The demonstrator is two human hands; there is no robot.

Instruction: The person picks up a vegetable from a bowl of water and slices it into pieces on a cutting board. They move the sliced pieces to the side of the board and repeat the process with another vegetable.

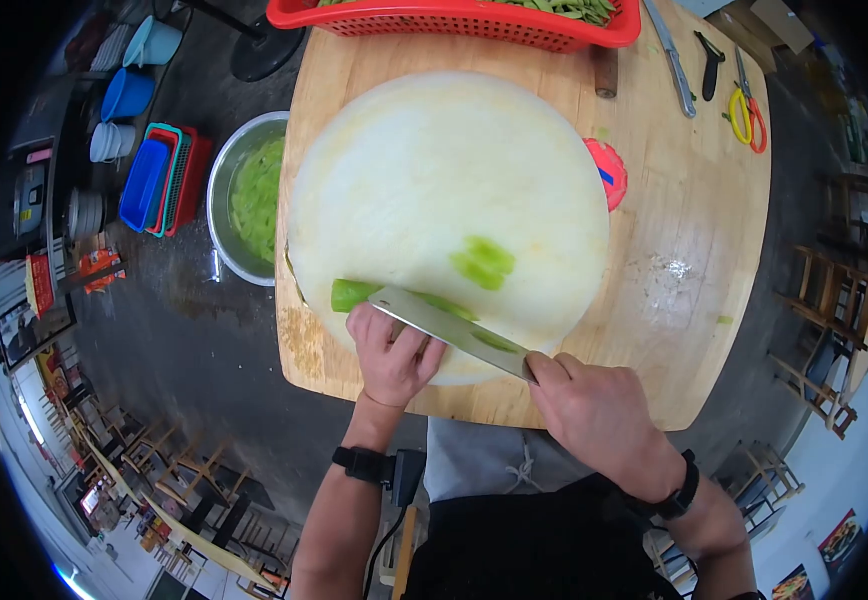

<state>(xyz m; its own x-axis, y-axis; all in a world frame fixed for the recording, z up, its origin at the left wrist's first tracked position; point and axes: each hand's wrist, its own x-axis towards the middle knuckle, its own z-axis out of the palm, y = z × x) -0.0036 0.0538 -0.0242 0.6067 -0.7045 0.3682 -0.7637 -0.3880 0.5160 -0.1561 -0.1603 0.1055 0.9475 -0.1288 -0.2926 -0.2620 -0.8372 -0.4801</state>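
Note:
On the round white cutting board (pixel 434 170) lies a peeled green vegetable stem (pixel 352 294), perhaps celtuce. My left hand (pixel 394 350) has its fingers curled against the stem near the board's front edge. My right hand (pixel 599 415) grips the handle of a cleaver (pixel 454 332). Its broad blade slants across to my left fingers and hides part of the stem. A green slice (pixel 496 341) clings to the blade. Several thin green slices (pixel 483 262) lie together on the board, beyond the blade.
A red basket (pixel 454 22) of green pieces stands at the wooden table's (pixel 684 280) far edge. A knife (pixel 672 60), a peeler (pixel 711 65) and scissors (pixel 747 110) lie far right. Left of the table, a metal basin (pixel 222 200) holds green slices.

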